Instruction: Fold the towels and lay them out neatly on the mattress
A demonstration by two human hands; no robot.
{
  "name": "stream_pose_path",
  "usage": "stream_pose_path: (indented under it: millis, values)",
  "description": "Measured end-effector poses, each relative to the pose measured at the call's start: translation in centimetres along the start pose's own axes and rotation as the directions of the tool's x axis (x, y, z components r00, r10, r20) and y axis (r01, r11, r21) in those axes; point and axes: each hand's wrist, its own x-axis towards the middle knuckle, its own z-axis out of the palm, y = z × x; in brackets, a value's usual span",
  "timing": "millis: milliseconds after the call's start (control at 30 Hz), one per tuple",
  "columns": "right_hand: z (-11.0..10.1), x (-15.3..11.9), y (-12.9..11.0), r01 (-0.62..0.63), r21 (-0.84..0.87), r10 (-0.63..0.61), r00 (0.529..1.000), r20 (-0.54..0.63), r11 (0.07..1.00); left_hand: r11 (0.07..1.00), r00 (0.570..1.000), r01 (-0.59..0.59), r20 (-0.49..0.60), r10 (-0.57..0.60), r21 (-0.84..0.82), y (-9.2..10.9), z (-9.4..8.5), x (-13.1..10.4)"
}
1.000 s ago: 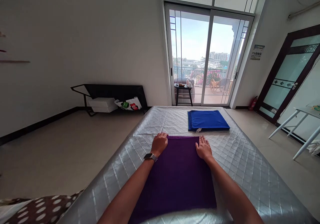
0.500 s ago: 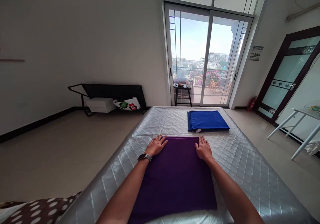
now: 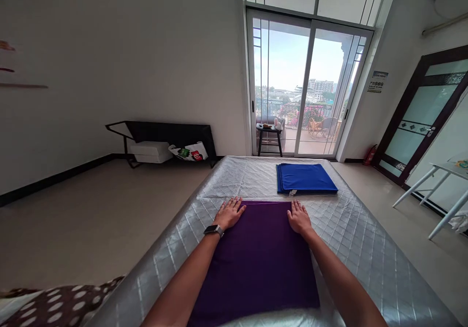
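A folded purple cloth (image 3: 261, 259) lies flat on the silver quilted mattress (image 3: 365, 249) in front of me. My left hand (image 3: 228, 213) rests open on its far left corner, fingers stretched forward. On the far right corner, my right hand (image 3: 300, 217) lies flat in the same way, thumb pointing inward. A watch (image 3: 214, 229) is on my left wrist. Just beyond the purple cloth, toward the right, sits a neatly folded blue cloth (image 3: 307, 178) with a small white tag at its near edge.
Past the mattress stand a dark stool (image 3: 269, 131) and sliding glass doors (image 3: 305, 88). A black bench (image 3: 164, 137) with a white box (image 3: 150, 151) beneath is by the left wall. At right is a white-legged table (image 3: 420, 185); brown dotted fabric (image 3: 69, 300) lies lower left.
The view has shifted slightly, so the room appears a little farther right and lower. Both hands keep their places on the purple cloth.
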Motion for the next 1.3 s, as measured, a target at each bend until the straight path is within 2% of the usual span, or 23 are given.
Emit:
stream_pose_path:
  millis: [100, 200, 300, 367, 433, 633, 733, 933, 1067, 1300]
  values:
    - [0.4, 0.1, 0.1, -0.018, 0.018, 0.018, 1.000, -0.006, 1.000, 1.000, 0.998, -0.015, -0.062, 0.015, 0.011, 1.9, 0.0, 0.1]
    - [0.5, 0.1, 0.0, -0.026, 0.027, 0.026, 1.000, -0.009, 0.999, 0.986, 0.978, -0.165, -0.131, 0.161, -0.022, 6.2, 0.8, 0.0]
    - [0.4, 0.0, 0.0, -0.025, 0.021, 0.025, 1.000, -0.011, 0.999, 0.960, 0.961, -0.270, -0.078, 0.264, -0.075, 10.2, 2.1, -0.1]
    - [0.2, -0.1, -0.1, -0.024, 0.014, 0.024, 1.000, -0.011, 1.000, 0.963, 0.967, -0.255, -0.050, 0.251, -0.088, 11.2, 2.8, -0.1]
    - [0.0, -0.2, -0.1, -0.022, 0.011, 0.022, 1.000, -0.008, 1.000, 0.971, 0.975, -0.223, -0.040, 0.220, -0.091, 10.5, 2.9, -0.3]
    - [-0.1, -0.1, -0.1, -0.024, 0.007, 0.024, 1.000, 0.012, 1.000, 0.998, 1.000, -0.012, -0.016, 0.011, -0.061, 3.1, 1.2, -2.2]
    - [0.0, 0.1, 0.0, -0.028, 0.006, 0.028, 1.000, 0.012, 1.000, 0.997, 0.997, 0.074, 0.000, -0.074, -0.038, 1.2, 0.5, -3.1]
    - [-0.2, 0.1, -0.2, -0.002, -0.052, 0.002, 1.000, 0.006, 0.999, 0.995, 0.995, 0.099, 0.006, -0.099, -0.030, 1.7, 0.1, -3.0]
    - [-0.1, -1.1, -0.8, 0.033, -0.051, -0.032, 0.999, 0.009, 0.998, 0.994, 0.995, 0.103, -0.005, -0.103, -0.028, 1.8, 0.1, -2.9]
    - [0.4, -2.9, -1.1, 0.002, -0.005, -0.002, 1.000, 0.021, 1.000, 0.994, 0.994, 0.111, -0.006, -0.111, 0.003, 1.6, 0.4, -2.9]
